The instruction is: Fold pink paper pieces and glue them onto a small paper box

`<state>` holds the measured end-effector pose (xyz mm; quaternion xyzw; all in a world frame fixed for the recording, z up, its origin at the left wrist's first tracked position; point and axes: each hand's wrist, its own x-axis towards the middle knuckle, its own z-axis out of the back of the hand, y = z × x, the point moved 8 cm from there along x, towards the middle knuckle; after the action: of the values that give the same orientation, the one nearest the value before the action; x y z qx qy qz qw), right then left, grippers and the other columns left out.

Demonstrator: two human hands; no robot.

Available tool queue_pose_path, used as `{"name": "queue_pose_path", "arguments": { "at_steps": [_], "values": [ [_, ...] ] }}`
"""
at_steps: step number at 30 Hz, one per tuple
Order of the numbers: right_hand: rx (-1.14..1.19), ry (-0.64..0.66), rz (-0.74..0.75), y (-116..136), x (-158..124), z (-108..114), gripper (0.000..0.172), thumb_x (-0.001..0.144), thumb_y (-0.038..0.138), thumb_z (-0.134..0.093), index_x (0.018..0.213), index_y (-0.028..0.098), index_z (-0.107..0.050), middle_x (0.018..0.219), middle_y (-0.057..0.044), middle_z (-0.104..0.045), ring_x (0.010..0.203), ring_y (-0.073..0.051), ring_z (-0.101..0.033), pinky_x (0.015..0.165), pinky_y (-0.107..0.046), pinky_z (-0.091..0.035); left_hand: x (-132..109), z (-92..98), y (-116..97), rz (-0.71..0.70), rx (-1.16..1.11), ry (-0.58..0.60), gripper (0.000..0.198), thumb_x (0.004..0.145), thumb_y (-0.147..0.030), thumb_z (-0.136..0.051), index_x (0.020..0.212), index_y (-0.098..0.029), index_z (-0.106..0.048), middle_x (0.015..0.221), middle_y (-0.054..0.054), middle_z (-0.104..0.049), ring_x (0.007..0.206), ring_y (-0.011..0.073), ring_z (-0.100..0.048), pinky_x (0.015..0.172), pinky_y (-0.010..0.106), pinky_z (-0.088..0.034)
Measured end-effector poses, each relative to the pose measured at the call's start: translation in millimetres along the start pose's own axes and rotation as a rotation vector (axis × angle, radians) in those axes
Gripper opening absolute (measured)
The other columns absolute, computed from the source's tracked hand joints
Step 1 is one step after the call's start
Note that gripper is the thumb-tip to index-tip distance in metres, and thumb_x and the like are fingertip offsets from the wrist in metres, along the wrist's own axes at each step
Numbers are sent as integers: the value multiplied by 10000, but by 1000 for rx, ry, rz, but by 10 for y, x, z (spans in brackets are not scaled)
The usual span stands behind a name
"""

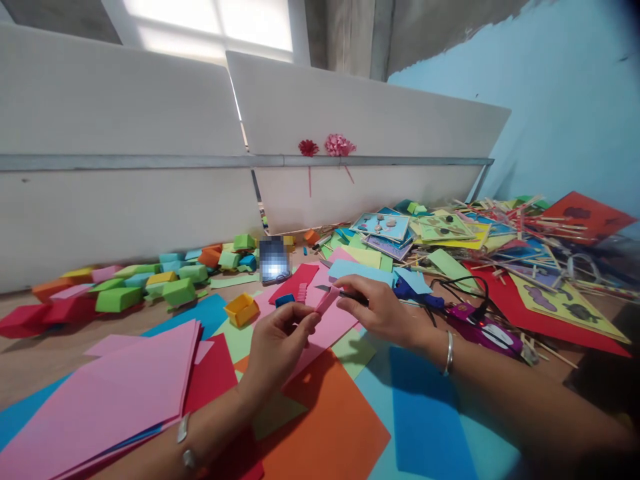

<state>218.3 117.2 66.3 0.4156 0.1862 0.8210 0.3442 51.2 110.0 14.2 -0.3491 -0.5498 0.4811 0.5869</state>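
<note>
Two large white panels stand at the back, crossed by a grey metal rail, with a light-blue painted wall to the right and bright window light above. The brown surface below them is mostly covered; whether it is a floor or a worktop I cannot tell. On it, nearest the camera, lie a stack of pink paper sheets at the left, an orange paper sheet in the middle and a deep-blue paper sheet beside it. Picture cards and thin wooden sticks crowd the right, near a purple power strip; small coloured paper boxes line the left. A pink paper flower and a dark-red one show at the rail.

Both hands meet over a large pink sheet. The left hand pinches a small pink paper strip between thumb and fingers; the right hand grips a black cutting tool, probably scissors, its blade against the strip. The step in hand looks like working the strip with that blade, which calls for a firm left pinch and light right-hand pressure.
</note>
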Motion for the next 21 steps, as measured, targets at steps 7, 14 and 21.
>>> {"name": "queue_pose_path", "arguments": {
  "at_steps": [7,14,21],
  "values": [
    [70,-164,-94,-17,-38,81,71,792,185,-621,735,184,-579,690,18,-607,631,-109,-553,595,-230,-422,-49,-69,63,45,-62,17,179,677,-341,-737,654,-172,-682,557,-7,-623,452,100,-531,428,197,-461],
    [534,-68,-362,-209,-25,-93,158,689,240,-672,680,188,-524,535,74,-511,438,-74,-495,440,-205,-376,-16,-68,101,39,-54,38,174,720,-341,-720,699,-171,-687,570,-11,-615,470,97,-533,446,192,-464],
    [542,-62,-377,-177,-48,-100,238,705,337,-721,852,173,-632,539,70,-515,471,-70,-425,437,-217,-320,-32,-102,77,48,-48,59,177,697,-336,-712,646,-169,-687,543,-11,-599,450,91,-504,427,187,-438]
  ]
}}
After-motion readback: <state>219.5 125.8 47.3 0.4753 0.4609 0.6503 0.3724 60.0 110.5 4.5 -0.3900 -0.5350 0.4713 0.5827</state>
